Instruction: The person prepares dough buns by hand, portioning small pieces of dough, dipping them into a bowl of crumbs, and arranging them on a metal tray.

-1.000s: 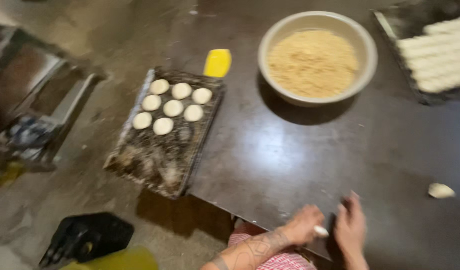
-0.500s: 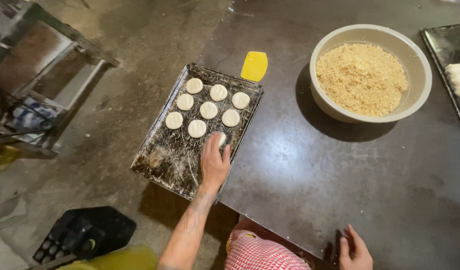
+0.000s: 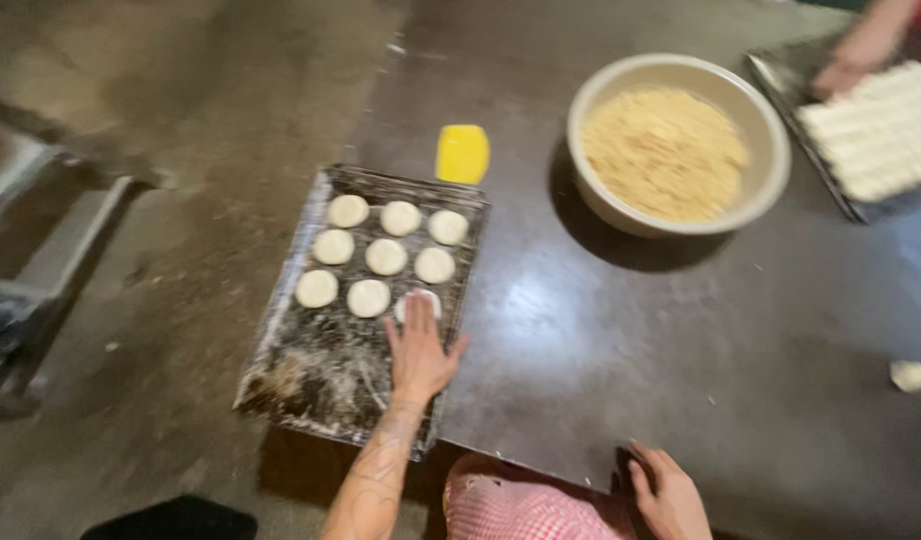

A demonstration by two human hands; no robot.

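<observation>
White dough rounds (image 3: 386, 256), 8 or so, sit on the floured tray (image 3: 311, 385). Left hand (image 3: 419, 350) flat, fingers spread, pressing the 9th at 5 o'clock. Right hand (image 3: 671, 495) loose on the table edge (image 3: 541, 455), gripping nothing. Looks mid-placing; next needs another piece.

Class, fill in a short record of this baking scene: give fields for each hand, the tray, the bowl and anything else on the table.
left hand: flat on tray, fingertips on a dough round
right hand: at table edge, empty
tray: dark, floured, nine pale rounds in rows
bowl: filled with crumbs
yellow scraper: beside tray
second tray: another person's hand on it
</observation>
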